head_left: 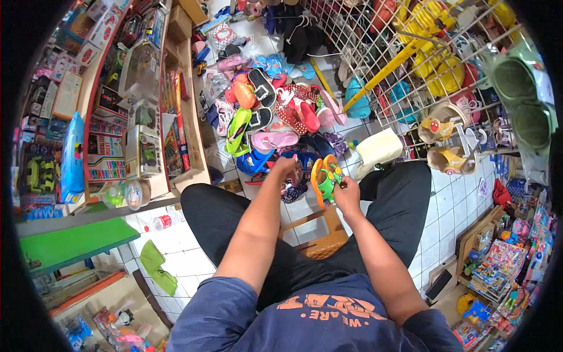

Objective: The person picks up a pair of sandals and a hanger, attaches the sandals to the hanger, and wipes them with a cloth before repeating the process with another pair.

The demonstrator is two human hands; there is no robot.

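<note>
My right hand (347,195) grips an orange and green child's sandal (324,180) with a yellow figure on its strap, held up between my knees. Just left of it, my left hand (285,169) is closed at the near edge of a shoe pile; what its fingers hold is hard to make out. A dark dotted shoe (294,191) lies below that hand. Close beyond are a blue sandal (255,162), a pink slipper (274,139), a lime green sandal (237,132) and a black sandal with a white-trimmed strap (261,88).
A wooden stool (326,242) shows between my legs. On the left stands a shelf (196,146) packed with toys. A wire rack (381,76) with hanging footwear rises on the right, near a cream-coloured bag or cloth (380,151). A plastic bottle (159,222) and a green cloth (156,267) lie on the tiles.
</note>
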